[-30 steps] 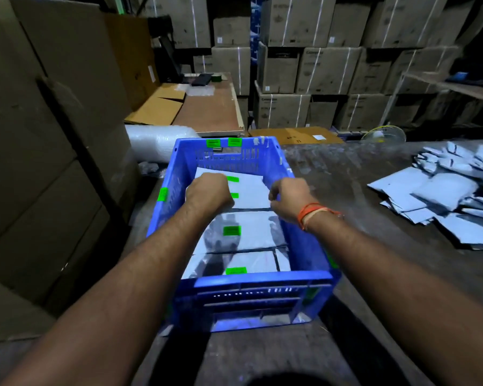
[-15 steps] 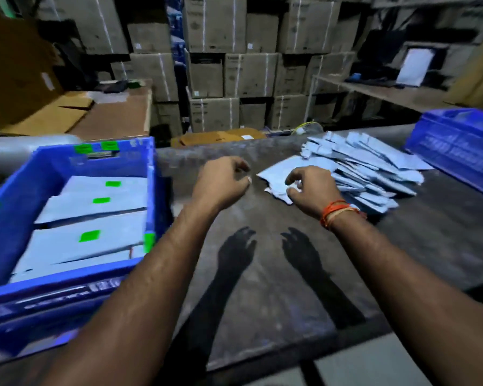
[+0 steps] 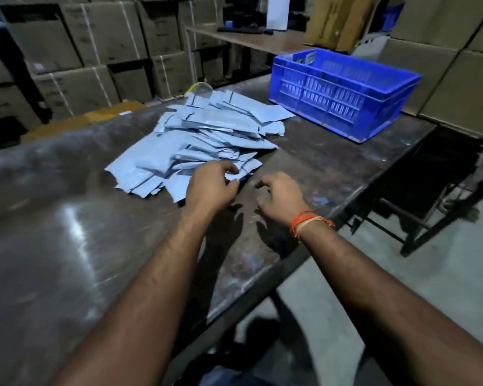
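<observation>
Near the right edge of the table [image 3: 67, 246], the right hand [image 3: 282, 196] hovers loosely curled, empty. The left hand [image 3: 211, 188] curls over the near end of the pouch pile [image 3: 207, 135]; whether it grips one is unclear. The pile's long axis runs toward the far-right corner and the blue crate [image 3: 340, 90]. Stacked cartons [image 3: 95, 37] stand behind.

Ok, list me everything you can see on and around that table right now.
pouches: loose pile, too many to count, pale grey-blue, mid table
crate: one, blue, table's far right corner
table: one, dark and glossy, under everything
cardboard boxes: many, brown, stacked behind and at right
bench: one, brown top, behind the crate
wrist threads: orange, right wrist
left hand: one, fingers curled at the pile's near edge
right hand: one, loosely curled, empty, beside the pile
</observation>
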`<control>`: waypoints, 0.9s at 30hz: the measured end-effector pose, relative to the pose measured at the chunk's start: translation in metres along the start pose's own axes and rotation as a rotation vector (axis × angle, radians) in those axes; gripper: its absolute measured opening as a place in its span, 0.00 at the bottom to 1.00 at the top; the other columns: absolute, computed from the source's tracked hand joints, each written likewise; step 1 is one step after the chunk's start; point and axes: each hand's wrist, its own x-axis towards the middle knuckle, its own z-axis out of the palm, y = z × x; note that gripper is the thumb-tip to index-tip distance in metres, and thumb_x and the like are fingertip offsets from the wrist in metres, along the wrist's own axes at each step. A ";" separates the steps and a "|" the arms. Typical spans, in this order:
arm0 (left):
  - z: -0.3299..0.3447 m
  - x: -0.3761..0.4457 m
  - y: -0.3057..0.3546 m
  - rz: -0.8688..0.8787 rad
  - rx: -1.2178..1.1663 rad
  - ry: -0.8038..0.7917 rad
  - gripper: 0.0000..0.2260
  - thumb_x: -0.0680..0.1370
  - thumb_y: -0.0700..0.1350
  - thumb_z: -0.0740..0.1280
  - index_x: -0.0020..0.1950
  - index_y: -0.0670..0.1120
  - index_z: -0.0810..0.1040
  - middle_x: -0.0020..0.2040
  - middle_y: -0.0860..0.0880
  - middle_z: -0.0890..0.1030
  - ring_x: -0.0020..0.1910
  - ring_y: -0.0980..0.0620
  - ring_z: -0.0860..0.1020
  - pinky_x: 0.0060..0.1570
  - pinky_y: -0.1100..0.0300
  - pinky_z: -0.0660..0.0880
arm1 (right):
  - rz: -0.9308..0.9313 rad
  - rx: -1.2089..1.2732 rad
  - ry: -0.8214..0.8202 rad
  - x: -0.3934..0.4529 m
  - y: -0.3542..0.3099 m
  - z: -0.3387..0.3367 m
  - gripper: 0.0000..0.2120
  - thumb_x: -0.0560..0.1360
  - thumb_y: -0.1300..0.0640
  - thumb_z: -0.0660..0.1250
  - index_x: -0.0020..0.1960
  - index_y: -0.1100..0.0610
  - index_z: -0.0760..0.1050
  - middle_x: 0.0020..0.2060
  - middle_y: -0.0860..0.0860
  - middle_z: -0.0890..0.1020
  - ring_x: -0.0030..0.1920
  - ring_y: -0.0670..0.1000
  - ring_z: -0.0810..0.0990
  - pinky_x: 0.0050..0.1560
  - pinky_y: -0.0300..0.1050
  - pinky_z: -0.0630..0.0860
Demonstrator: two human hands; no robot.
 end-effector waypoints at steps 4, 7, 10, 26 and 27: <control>0.041 0.049 0.012 0.043 -0.025 0.014 0.12 0.74 0.51 0.69 0.57 0.55 0.83 0.55 0.53 0.84 0.56 0.52 0.81 0.56 0.54 0.78 | 0.003 0.014 0.002 0.038 0.044 -0.001 0.17 0.70 0.59 0.71 0.59 0.58 0.80 0.54 0.59 0.78 0.57 0.58 0.76 0.57 0.42 0.67; 0.068 0.088 0.018 0.055 -0.039 0.033 0.14 0.74 0.50 0.69 0.59 0.53 0.83 0.58 0.53 0.83 0.58 0.50 0.80 0.59 0.52 0.77 | -0.016 0.026 0.002 0.079 0.074 0.001 0.17 0.69 0.60 0.71 0.59 0.59 0.80 0.54 0.59 0.78 0.57 0.58 0.76 0.56 0.40 0.66; 0.088 0.129 0.018 0.052 -0.051 0.046 0.16 0.72 0.48 0.69 0.59 0.51 0.83 0.59 0.51 0.82 0.60 0.48 0.79 0.60 0.53 0.76 | -0.031 0.036 -0.024 0.121 0.101 0.003 0.17 0.68 0.62 0.72 0.57 0.59 0.81 0.53 0.58 0.79 0.56 0.58 0.77 0.54 0.37 0.65; 0.150 0.252 0.023 -0.201 0.121 0.227 0.12 0.77 0.48 0.70 0.60 0.54 0.82 0.68 0.51 0.76 0.64 0.47 0.74 0.58 0.59 0.69 | -0.282 0.215 -0.067 0.329 0.181 0.045 0.22 0.65 0.58 0.71 0.59 0.58 0.81 0.52 0.57 0.81 0.56 0.60 0.78 0.60 0.49 0.70; 0.154 0.255 0.024 -0.242 0.130 0.245 0.12 0.77 0.48 0.70 0.60 0.54 0.82 0.68 0.51 0.76 0.65 0.47 0.74 0.60 0.59 0.69 | -0.342 0.244 -0.089 0.337 0.179 0.051 0.23 0.65 0.56 0.72 0.60 0.57 0.81 0.53 0.56 0.80 0.57 0.59 0.77 0.61 0.47 0.69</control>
